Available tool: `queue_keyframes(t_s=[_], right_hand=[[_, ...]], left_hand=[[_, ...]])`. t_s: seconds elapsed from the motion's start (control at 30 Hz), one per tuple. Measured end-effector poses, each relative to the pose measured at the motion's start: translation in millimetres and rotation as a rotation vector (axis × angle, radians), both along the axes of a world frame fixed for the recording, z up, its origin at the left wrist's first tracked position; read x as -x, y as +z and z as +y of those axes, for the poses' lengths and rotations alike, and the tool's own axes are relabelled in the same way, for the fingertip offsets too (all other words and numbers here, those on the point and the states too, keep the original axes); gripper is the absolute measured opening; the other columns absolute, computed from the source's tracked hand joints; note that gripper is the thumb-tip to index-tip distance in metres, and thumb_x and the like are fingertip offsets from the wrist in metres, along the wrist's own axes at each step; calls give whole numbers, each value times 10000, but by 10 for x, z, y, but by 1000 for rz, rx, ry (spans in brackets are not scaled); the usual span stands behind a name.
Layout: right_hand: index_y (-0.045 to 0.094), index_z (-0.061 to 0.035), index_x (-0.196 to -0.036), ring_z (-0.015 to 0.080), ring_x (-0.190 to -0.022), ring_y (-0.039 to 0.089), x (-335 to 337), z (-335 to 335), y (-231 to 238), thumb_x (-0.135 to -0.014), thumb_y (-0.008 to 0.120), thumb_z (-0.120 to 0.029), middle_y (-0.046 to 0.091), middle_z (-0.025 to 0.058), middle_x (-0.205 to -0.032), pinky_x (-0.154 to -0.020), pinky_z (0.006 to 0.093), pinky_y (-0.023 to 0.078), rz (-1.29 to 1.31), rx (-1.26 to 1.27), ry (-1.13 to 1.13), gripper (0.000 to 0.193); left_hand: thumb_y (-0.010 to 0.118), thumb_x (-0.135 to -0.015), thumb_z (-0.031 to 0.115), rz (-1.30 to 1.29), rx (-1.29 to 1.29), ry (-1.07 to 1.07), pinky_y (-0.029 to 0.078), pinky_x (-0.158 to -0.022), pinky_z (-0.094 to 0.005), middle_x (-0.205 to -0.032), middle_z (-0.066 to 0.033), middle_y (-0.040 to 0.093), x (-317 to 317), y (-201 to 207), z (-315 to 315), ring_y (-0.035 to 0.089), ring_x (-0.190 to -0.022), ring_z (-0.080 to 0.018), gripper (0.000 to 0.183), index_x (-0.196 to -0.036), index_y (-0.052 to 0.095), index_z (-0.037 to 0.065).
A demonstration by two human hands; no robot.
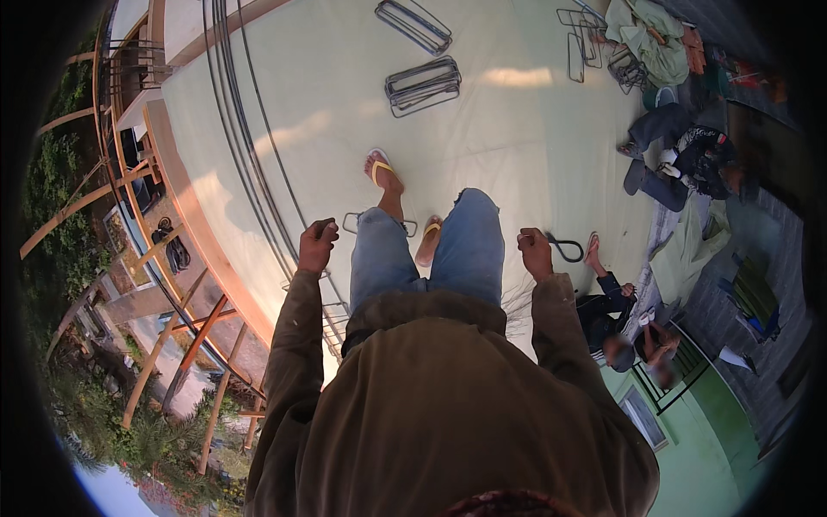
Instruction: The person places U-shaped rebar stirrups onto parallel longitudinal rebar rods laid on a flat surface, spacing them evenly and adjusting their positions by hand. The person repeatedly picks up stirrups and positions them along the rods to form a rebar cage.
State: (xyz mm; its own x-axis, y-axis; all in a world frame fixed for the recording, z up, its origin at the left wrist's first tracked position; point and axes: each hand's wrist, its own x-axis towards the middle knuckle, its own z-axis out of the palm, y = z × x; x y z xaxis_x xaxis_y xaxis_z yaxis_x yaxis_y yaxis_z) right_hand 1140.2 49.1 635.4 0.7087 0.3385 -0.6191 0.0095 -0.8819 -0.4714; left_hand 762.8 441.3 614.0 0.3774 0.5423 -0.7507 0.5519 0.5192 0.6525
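Note:
My left hand (pixel 318 245) hangs beside my left knee, its fingers curled in, with nothing showing in them. On the other side, my right hand (pixel 536 253) is closed too, beside my right thigh, and nothing shows in it. A black loop (pixel 567 250) appears just right of that hand; I cannot tell whether they touch. One bent rectangular metal ring (pixel 351 222) is partly hidden behind my left leg. Ahead of my feet are two stacks of similar bent metal rings, a farther stack (pixel 415 26) and a nearer stack (pixel 422 86).
Long thin metal rods (pixel 237 112) run along the left of the pale floor (pixel 517 129), near its orange-edged border (pixel 194 224). More bent rings (pixel 581 43) lie far right beside green cloth (pixel 646 43). One person (pixel 689 164) sits at right; others (pixel 612 319) are nearer.

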Motion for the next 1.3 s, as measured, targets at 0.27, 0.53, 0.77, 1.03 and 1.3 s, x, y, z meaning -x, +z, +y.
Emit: queue_keyframes(t_s=[0.27, 0.53, 0.77, 1.03, 1.3], right_hand=[[653, 10, -1178, 290, -965, 702, -1417, 1773, 86, -957, 639, -221, 723, 183, -1053, -871, 387, 540, 36, 12, 368, 319], [659, -7, -1138, 328, -959, 704, -2568, 3522, -1907, -927, 659, -204, 722, 188, -1021, -862, 417, 544, 156, 101, 940, 288], [593, -34, -1277, 370, -1109, 628, -2487, 4351, -4284, -834, 759, -236, 638, 203, -1189, -894, 480, 526, 14, 272, 1366, 514], [536, -60, -1260, 348, -1145, 580, -1914, 4515, -6013, -839, 744, -268, 582, 153, -1190, -906, 482, 522, -452, 100, 1651, 515], [588, -45, -1091, 394, -1005, 659, -2134, 4371, -5473, -886, 594, -100, 640, 171, -1082, -806, 508, 553, -368, 54, 1638, 212]], left_hand=[[640, -985, 288, 177, 59, 124, 518, -751, -303, -1003, -82, 713, -665, 208, 26, 656, -878, -145, 382, -1220, 663, -12], [645, -978, 322, 702, 88, 384, 530, -914, -398, -1093, -202, 701, -1160, 170, -1547, 679, -983, -285, 484, -1271, 618, -64], [638, -961, 324, 723, 26, 327, 369, -1112, -505, -1438, -302, 426, -2337, -742, -2125, 437, -1329, -439, 651, -1446, 412, -48], [680, -892, 287, 750, 115, 316, 325, -1120, -556, -1481, -301, 386, -2642, -1442, -2679, 390, -1360, -480, 715, -1468, 400, -29], [641, -920, 271, 714, 168, 301, 322, -1119, -538, -1462, -268, 436, -2450, -1440, -2654, 426, -1340, -452, 632, -1441, 443, -26]])
